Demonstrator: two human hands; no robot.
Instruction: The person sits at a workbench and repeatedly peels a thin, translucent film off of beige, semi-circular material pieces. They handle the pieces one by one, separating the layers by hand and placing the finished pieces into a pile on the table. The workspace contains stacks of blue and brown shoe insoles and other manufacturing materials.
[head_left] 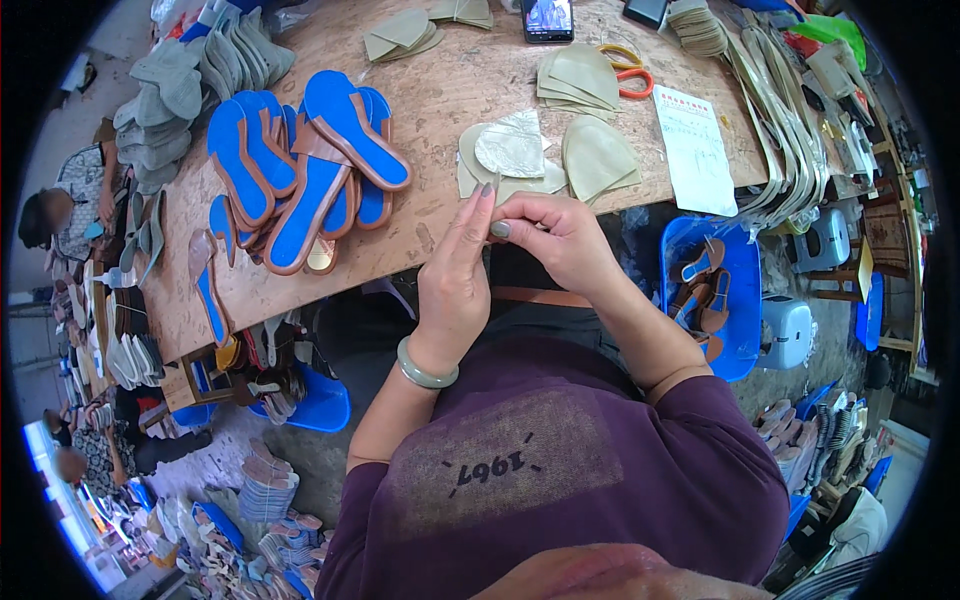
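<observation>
Near the tabletop's [440,95] front edge, a crinkled whitish rounded piece [508,146] is lying over beige pieces [467,150]; the left hand [455,280] is pressing fingers together, the right hand [567,238] pinching something indistinct.

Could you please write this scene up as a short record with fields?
Left hand: raised near the table edge, fingers close together
Right hand: thumb and finger pinched beside the left fingertips; anything held is unclear
Left wrist: pale green bracelet
Nearest the hands: crinkled white piece lying on beige pieces
Table, left: pile of blue-and-brown soles
Table, right: paper sheet, beige strips
Table, far side: phone, scissors
Floor, right: blue bin holding shoe parts
</observation>
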